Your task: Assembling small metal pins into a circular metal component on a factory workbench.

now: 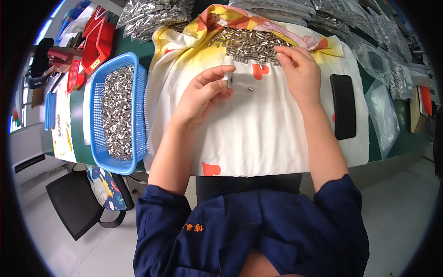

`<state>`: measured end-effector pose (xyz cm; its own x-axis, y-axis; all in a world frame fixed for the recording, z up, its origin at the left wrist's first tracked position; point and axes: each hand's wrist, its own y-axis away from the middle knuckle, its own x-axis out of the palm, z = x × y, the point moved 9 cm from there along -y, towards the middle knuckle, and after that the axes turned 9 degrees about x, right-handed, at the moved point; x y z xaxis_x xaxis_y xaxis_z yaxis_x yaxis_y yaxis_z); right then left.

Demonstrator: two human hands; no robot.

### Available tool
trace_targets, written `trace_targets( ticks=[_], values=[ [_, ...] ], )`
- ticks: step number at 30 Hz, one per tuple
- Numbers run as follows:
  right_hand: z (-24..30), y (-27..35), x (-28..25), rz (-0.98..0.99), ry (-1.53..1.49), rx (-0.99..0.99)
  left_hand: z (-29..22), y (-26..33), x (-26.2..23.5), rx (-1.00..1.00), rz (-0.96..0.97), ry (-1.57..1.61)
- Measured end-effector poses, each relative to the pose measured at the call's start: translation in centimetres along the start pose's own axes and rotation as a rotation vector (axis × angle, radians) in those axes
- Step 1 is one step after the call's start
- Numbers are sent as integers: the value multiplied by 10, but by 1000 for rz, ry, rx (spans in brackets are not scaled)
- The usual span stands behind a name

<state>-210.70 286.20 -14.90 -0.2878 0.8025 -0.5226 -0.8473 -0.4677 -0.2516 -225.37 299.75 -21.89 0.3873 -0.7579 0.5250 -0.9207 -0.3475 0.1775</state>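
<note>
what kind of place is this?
Likely a small-parts sorting or inspection bench in a workshop: a heap of small metal pieces on a cloth, a blue basket full of them, bagged parts behind.

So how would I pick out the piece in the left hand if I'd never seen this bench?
Start at the white cloth spread over the table, with a heap of small metal tubes at its far edge. The left hand is raised over the cloth's middle, pinching a small metal ring. It is flat and round with a hole, unlike the tubes.
</note>
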Motion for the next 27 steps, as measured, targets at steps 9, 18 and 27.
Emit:
trace_targets(
  ticks=[9, 18, 27],
  values=[
    [19, 43, 64, 550, -723, 306, 5, -1, 12, 62, 138, 104],
    [50, 38, 48, 381, -266, -26, -9, 6, 16, 96, 139, 19],
    [48, 53, 54, 453, -235, -55, 4, 12, 5, 64, 181, -49]
  ],
)
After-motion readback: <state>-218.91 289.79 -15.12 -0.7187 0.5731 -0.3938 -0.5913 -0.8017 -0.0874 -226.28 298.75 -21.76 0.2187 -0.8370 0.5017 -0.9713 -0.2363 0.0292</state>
